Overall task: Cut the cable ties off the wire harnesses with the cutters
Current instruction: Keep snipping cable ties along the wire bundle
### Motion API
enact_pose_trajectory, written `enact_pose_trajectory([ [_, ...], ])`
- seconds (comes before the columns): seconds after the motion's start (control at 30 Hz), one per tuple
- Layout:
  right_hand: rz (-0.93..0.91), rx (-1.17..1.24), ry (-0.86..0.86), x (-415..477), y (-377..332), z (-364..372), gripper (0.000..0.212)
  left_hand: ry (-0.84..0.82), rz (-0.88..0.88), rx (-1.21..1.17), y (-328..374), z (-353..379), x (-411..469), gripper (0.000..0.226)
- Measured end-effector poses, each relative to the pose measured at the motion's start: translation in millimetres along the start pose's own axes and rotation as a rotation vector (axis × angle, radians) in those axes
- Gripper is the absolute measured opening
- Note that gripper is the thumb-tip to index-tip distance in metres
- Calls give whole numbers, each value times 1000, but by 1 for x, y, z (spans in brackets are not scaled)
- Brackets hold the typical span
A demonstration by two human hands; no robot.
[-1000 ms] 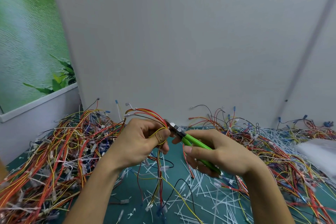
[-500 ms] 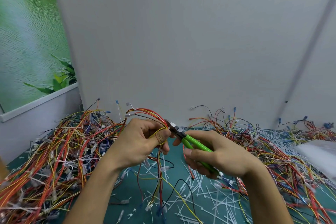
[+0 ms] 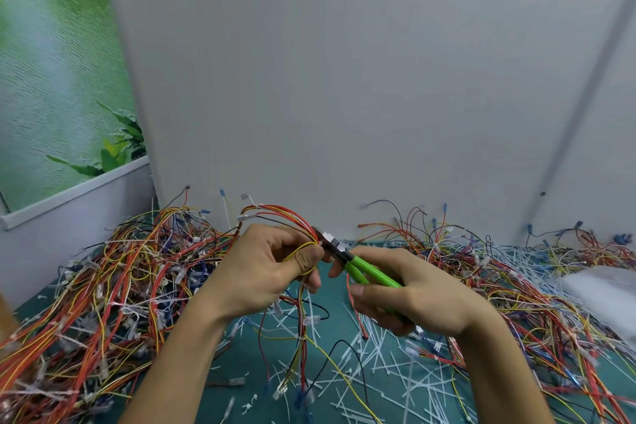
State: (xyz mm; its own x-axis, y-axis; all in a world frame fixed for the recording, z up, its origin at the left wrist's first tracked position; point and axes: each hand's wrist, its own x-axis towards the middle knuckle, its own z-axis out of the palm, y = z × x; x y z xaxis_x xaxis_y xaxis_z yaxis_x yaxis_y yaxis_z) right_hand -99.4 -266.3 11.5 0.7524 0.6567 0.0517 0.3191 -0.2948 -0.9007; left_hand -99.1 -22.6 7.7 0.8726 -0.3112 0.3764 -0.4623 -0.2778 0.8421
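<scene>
Hardly anything has moved over the last second: both hands hold nearly the same spots above the bench [image 3: 335, 298], and the two green handles of the cutters [image 3: 366, 268] now show slightly parted.

Left hand [image 3: 265, 272] grips a wire harness [image 3: 275, 212] of red, orange and yellow wires. Its fingers [image 3: 275, 241] are curled round the bundle, and the thumb presses a yellow loop against the forefinger. The harness arches up behind the knuckles and hangs below the hand down to the bench.

Right hand [image 3: 423, 299] holds the cutters, fingers [image 3: 390, 322] wrapped under the handles, thumb on the near side and forefinger lying forward toward the metal head. That head touches the harness just beside the left thumb. Whether a tie sits between the blades cannot be told.

Heaps of tangled harnesses [image 3: 113, 286] lie on both sides. Cut white cable ties [image 3: 395, 375] litter the teal bench between and in front of the arms. A pale panel [image 3: 344, 79] stands behind.
</scene>
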Motion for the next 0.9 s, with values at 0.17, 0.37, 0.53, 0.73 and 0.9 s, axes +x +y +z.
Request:
enact_pose_trajectory([
  [0.17, -12, -35, 15, 0, 2, 0, 31, 2, -5, 2, 1, 0, 0, 18],
  [0.37, -32, -68, 16, 0, -1, 1, 32, 14, 9, 13, 3, 1, 0, 15],
  [0.53, -26, -4, -22, -2, -2, 0, 26, 19, 16, 14, 4, 3, 0, 17],
  [0.73, -14, 45, -9, -1, 2, -1, 20, 19, 16, -22, 3, 2, 0, 18],
  [0.9, 7, 66, -47, -1, 4, -2, 33, 8, 17, -23, 2, 2, 1, 19],
])
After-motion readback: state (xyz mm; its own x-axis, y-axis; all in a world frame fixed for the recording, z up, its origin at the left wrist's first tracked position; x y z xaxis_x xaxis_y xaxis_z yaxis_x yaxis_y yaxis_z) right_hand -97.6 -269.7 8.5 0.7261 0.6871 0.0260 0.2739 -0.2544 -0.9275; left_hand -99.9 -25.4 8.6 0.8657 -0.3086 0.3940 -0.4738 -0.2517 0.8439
